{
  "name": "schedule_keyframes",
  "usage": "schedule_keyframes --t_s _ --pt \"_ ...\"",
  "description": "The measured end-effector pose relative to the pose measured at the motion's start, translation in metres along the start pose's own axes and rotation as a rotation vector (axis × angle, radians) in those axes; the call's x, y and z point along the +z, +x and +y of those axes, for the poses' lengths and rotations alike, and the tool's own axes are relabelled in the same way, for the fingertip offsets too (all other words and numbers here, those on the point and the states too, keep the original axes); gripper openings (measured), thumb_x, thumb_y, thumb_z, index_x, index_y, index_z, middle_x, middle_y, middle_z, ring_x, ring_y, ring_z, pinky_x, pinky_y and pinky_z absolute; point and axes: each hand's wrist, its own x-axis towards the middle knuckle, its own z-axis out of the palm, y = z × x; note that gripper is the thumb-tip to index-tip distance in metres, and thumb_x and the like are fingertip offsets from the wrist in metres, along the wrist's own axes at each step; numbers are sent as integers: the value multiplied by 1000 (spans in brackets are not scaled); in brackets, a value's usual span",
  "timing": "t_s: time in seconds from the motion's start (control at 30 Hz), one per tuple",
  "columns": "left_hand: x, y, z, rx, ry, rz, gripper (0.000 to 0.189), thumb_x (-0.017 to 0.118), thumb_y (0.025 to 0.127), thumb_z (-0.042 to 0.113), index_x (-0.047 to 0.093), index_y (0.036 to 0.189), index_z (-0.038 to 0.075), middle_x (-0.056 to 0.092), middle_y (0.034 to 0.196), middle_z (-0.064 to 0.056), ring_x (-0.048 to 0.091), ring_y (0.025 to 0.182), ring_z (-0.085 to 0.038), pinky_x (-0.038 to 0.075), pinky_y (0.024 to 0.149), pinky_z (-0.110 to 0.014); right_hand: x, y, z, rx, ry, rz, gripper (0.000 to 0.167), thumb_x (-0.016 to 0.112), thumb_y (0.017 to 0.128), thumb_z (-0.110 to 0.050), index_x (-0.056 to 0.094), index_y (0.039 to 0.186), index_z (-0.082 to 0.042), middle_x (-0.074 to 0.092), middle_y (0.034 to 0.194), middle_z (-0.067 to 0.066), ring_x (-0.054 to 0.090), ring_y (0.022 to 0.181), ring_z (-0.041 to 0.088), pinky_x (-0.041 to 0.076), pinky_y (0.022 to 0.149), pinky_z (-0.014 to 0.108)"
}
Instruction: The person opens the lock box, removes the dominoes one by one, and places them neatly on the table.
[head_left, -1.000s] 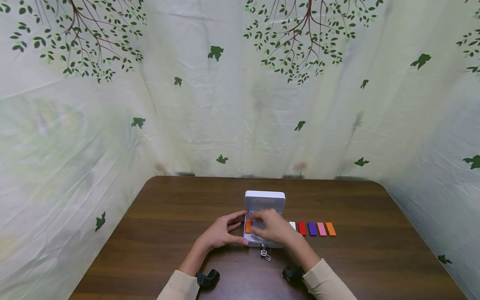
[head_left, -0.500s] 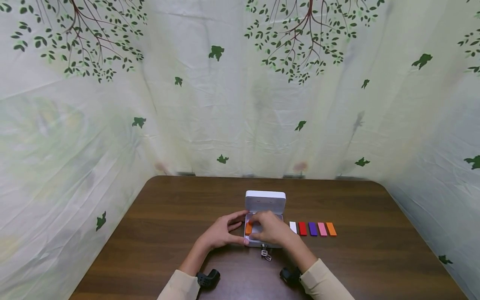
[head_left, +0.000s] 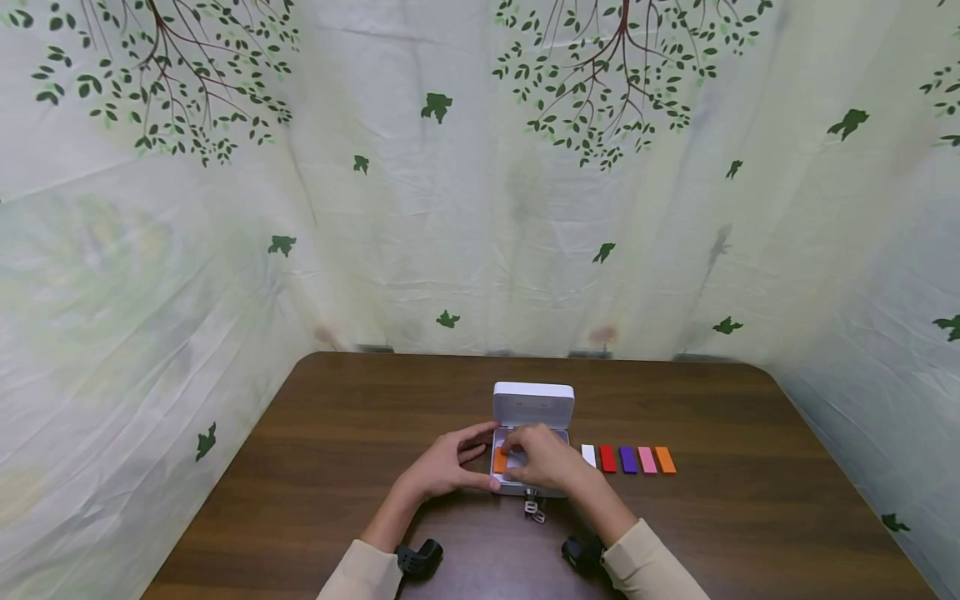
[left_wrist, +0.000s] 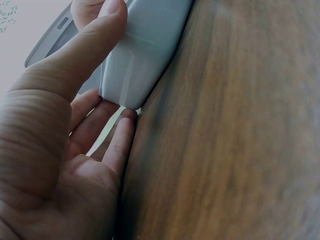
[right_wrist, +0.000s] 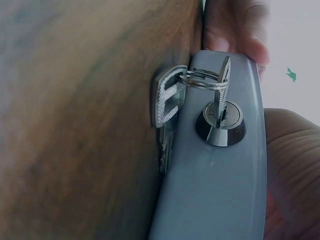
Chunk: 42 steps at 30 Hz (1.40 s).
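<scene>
A small pale lockbox (head_left: 533,406) sits on the table with its lid raised. Along its left side my left hand (head_left: 444,465) grips it, thumb at the front corner and fingers towards the back. In the left wrist view the thumb (left_wrist: 87,47) lies against the box's wall. My right hand (head_left: 545,457) reaches inside, index finger and thumb curled at the two ends of an orange block (head_left: 500,460) by the left wall. A key (right_wrist: 223,92) is in the front lock (right_wrist: 220,122), with a second key (right_wrist: 170,97) hanging from its ring.
To the right of the box, a row of flat blocks lies on the table (head_left: 360,400): a white block (head_left: 588,456), a red block (head_left: 607,459), a purple block (head_left: 627,460), a pink block (head_left: 647,460) and another orange block (head_left: 664,460). A leaf-patterned curtain (head_left: 480,208) hangs behind.
My right hand has shifted slightly left inside the box, and its fingers have moved in closer to the orange block. The left hand stays at the box's side.
</scene>
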Motion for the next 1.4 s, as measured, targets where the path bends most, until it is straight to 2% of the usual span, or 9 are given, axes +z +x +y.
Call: schedule_keyframes --t_s 0.43,0.77,1.13,1.4 --pt "0 1 2 8 -3 2 92 91 80 28 43 157 19 42 163 0 41 150 -22 43 118 -31 -1 -2 -1 -6 -1 21 30 87 80 -15 77 106 -3 78 100 6 70 89 20 59 78 30" --pt "1 0 3 11 -4 3 93 92 78 27 43 157 16 42 162 0 42 149 -23 43 118 -30 -3 -3 0 -11 4 -1 32 86 82 -16 77 110 -4 78 104 5 70 94 19 60 84 32" --pt "0 0 1 20 -12 0 93 92 79 27 43 157 15 41 163 -5 42 149 -28 44 118 -33 -11 -10 -1 35 12 -1 31 85 83 -19 77 111 -8 78 106 2 70 95 18 60 87 37" --pt "1 0 2 2 -5 8 92 93 78 27 45 156 18 43 162 -1 42 149 -22 43 118 -31 -15 -14 3 38 14 14 31 84 84 -17 76 112 -7 77 108 3 72 101 22 61 94 41"
